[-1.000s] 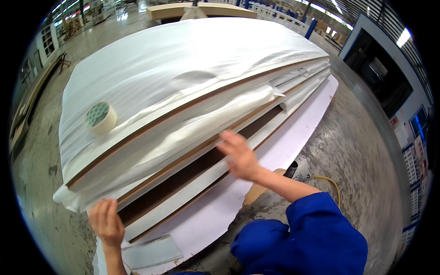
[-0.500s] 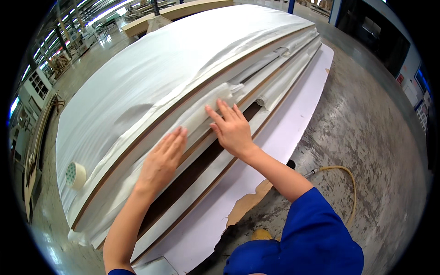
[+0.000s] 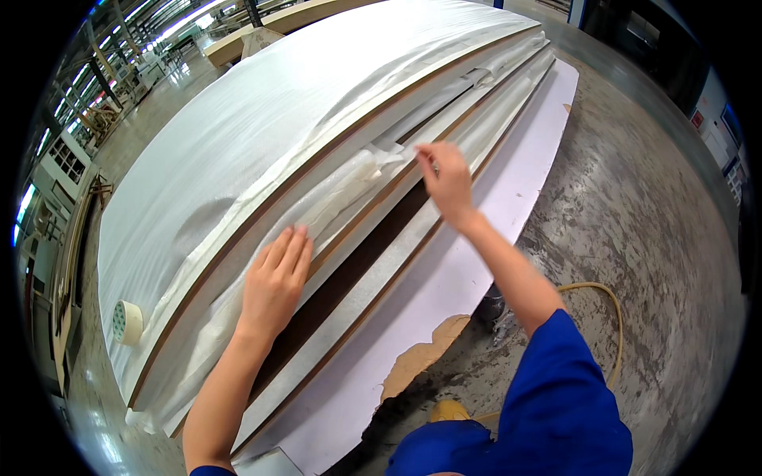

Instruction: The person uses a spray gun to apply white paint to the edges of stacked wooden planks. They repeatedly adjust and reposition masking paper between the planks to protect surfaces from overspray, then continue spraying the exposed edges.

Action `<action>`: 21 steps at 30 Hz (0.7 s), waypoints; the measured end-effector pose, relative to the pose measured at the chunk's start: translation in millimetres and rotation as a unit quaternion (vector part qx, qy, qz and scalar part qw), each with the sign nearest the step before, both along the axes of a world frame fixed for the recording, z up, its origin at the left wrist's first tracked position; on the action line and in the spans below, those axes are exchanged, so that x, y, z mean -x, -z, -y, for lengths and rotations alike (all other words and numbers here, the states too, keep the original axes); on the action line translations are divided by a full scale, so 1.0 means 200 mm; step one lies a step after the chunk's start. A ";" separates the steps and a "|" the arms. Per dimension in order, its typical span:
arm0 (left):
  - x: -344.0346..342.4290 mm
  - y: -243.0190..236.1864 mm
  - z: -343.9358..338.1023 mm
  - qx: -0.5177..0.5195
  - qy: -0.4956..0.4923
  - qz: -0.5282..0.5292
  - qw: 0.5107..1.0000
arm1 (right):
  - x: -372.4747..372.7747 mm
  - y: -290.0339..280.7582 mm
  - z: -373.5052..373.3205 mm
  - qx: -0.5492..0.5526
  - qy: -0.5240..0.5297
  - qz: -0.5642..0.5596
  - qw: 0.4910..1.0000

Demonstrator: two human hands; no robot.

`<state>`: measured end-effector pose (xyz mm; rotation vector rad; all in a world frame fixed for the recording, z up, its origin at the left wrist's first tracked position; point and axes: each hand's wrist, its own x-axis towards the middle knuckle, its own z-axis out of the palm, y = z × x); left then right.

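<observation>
A long white foam sheet (image 3: 337, 194) lies crumpled in the channel between two wood-edged white boards. Flat on its lower part rests my left hand (image 3: 275, 278), fingers together and stretched out. My right hand (image 3: 449, 186) hovers over the brown-edged strip (image 3: 397, 184) beside the sheet's torn far end. Its thumb and fingers are bent toward each other and slightly blurred; whatever they may hold cannot be made out. Below it runs a dark brown groove (image 3: 357, 266) beside a pale board (image 3: 337, 317). More foam wrap (image 3: 496, 107) fills the channels farther up.
A tape roll (image 3: 127, 322) sits on the large white-covered panel (image 3: 230, 159) at left. A pale board with a torn brown edge (image 3: 425, 357) lies under the stack on the right. A yellow hose (image 3: 617, 317) curves over the stained concrete floor (image 3: 627, 214).
My right hand has lifted off the foam sheet and moved up and right, its spread fingers now bent together. My left hand has shifted slightly down and left, still on the sheet.
</observation>
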<state>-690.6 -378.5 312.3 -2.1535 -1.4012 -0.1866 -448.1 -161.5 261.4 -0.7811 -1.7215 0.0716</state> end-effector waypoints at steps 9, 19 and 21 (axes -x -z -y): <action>-0.19 -0.06 -0.48 -0.031 0.035 -0.219 0.975 | 0.09 -0.11 -0.43 -0.197 -0.105 0.305 0.926; -0.23 -0.05 -0.66 -0.046 0.025 -0.025 0.998 | 0.11 -0.04 -0.47 -0.072 -0.149 0.165 0.972; -0.23 -0.06 -0.66 -0.050 0.023 0.000 0.998 | 0.06 -0.04 -0.45 -0.034 -0.163 0.153 0.974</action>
